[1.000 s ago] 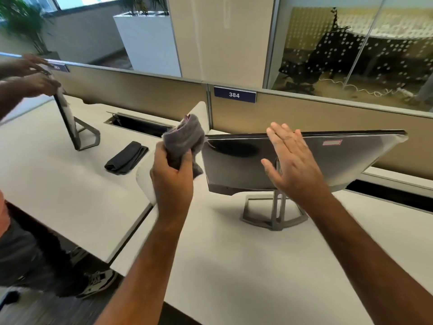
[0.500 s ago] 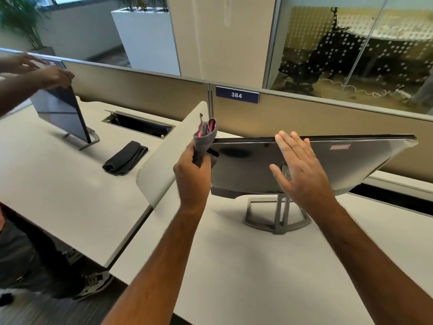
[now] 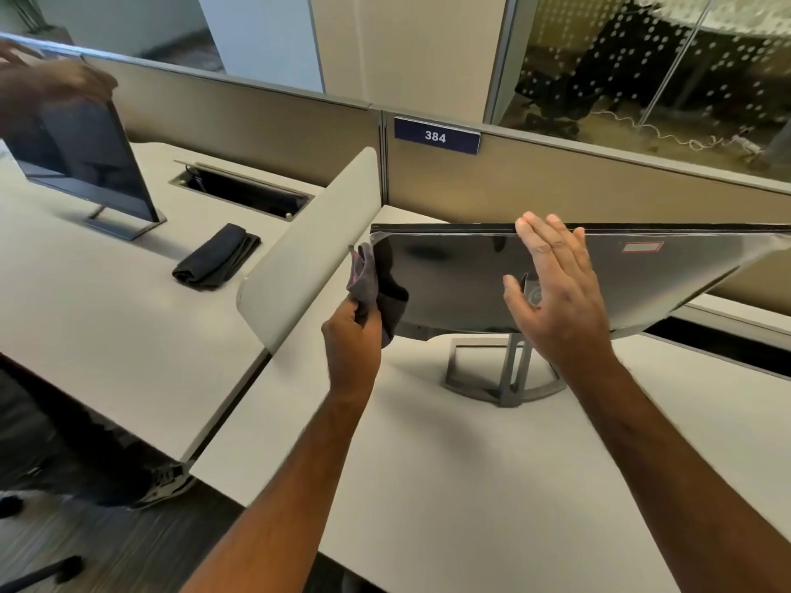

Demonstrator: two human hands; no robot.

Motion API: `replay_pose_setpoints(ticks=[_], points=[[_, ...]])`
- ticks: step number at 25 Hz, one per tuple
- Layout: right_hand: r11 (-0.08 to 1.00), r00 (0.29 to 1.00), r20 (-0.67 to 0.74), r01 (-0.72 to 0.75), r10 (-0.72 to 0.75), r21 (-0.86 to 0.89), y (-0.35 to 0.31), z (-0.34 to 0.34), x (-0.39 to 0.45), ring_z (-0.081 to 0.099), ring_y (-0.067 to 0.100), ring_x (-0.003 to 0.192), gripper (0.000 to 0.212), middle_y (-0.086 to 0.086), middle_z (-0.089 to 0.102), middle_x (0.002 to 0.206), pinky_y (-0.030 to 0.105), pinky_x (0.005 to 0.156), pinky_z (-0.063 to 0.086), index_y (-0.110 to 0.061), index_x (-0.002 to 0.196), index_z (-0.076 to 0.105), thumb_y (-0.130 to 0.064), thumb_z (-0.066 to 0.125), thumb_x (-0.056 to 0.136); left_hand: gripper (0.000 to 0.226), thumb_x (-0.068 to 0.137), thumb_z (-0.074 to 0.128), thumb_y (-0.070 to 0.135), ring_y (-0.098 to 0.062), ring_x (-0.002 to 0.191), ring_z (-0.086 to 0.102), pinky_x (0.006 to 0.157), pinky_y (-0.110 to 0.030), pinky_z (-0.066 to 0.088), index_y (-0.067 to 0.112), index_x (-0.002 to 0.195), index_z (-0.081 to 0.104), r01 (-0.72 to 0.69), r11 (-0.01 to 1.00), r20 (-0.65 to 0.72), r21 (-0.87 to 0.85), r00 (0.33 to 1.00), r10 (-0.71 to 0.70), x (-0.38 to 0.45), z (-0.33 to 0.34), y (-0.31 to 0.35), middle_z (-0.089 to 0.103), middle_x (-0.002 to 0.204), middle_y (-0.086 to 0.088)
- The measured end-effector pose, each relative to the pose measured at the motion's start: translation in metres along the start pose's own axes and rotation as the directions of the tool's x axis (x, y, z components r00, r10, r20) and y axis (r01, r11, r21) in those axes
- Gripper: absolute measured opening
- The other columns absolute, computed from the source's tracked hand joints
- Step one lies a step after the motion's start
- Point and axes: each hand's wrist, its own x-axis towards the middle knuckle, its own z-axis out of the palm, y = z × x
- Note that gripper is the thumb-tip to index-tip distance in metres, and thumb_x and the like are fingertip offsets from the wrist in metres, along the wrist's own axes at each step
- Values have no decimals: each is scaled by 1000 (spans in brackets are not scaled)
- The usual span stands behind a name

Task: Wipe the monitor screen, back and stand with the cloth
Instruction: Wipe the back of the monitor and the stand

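Note:
A monitor (image 3: 462,284) stands on the white desk with its dark glossy back turned toward me, resting on a grey metal stand (image 3: 505,378). My left hand (image 3: 353,340) grips a bunched grey cloth (image 3: 370,278) and presses it against the back panel's left edge. My right hand (image 3: 556,293) lies flat with fingers spread on the middle of the back, near the top edge. The screen side is hidden from me.
A curved white divider (image 3: 308,246) separates this desk from the left one, where another person's hands (image 3: 55,85) hold a second monitor (image 3: 85,164). A folded dark cloth (image 3: 216,256) lies there, near an open cable tray (image 3: 244,190). A tan partition (image 3: 556,181) runs behind.
My left hand has lowered the cloth from above the monitor's left corner onto the left edge of its back. The right hand stays on the back. The other person's monitor has turned to face me.

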Motion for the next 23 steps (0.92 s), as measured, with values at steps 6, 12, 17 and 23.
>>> replay_pose_setpoints(ticks=[6, 12, 17, 23], points=[[998, 999, -34, -7, 9, 61, -3, 5, 1, 28, 23, 152, 60, 8, 42, 158, 51, 126, 17, -8, 151, 43, -27, 59, 96, 16, 103, 60, 14, -2, 70, 65, 78, -29, 61, 4, 104, 73, 124, 990, 118, 62, 984, -130, -5, 13, -48, 70, 80, 6], [993, 997, -73, -12, 20, 118, -7, 11, 1, 31, 25, 151, 60, 10, 45, 155, 51, 126, 16, -6, 147, 47, -31, 56, 94, 17, 105, 58, 18, -19, 87, 72, 91, -43, 63, 9, 107, 72, 304, 951, 189, 55, 932, -309, -13, 34, -86, 75, 92, 0], [992, 995, -97, -14, 26, 124, -6, 14, 1, 33, 27, 149, 59, 12, 47, 153, 50, 126, 15, -4, 145, 49, -28, 59, 92, 14, 100, 57, 5, -22, 92, 70, 99, -41, 59, 10, 107, 69, 528, 849, 140, -13, 842, -521, -9, 55, -94, 73, 99, -5], [992, 996, -91, -12, 23, 122, -4, 13, -1, 32, 27, 149, 60, 13, 46, 153, 51, 126, 17, -4, 145, 48, -25, 61, 91, 25, 97, 52, -11, -29, 100, 69, 94, -36, 58, -2, 117, 63, 756, 463, 313, -462, 627, -713, -26, 95, -92, 69, 115, -19]])
